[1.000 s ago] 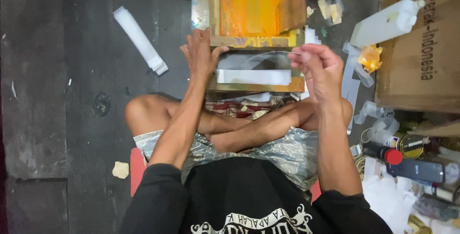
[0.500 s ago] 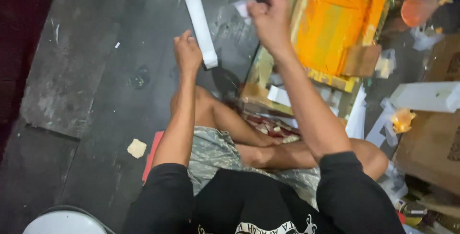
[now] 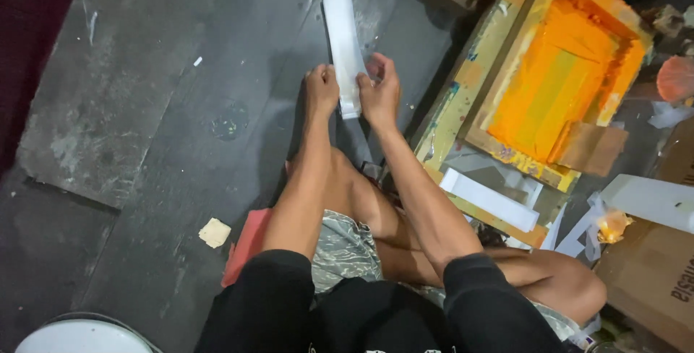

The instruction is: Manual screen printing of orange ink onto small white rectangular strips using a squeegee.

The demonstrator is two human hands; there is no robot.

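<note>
Head view: the person sits cross-legged on the floor point(image 3: 144, 107). Both hands meet at the near end of a stack of white strips point(image 3: 342, 42) lying on the floor, left of the orange frame point(image 3: 557, 85). The left hand point(image 3: 321, 91) closes its grip on the stack's left edge; the right hand point(image 3: 380, 91) pinches the right edge. To handle it well, the person likely needs even pressure from both sides, keeping the edges flush so that no strip slides out.
</note>
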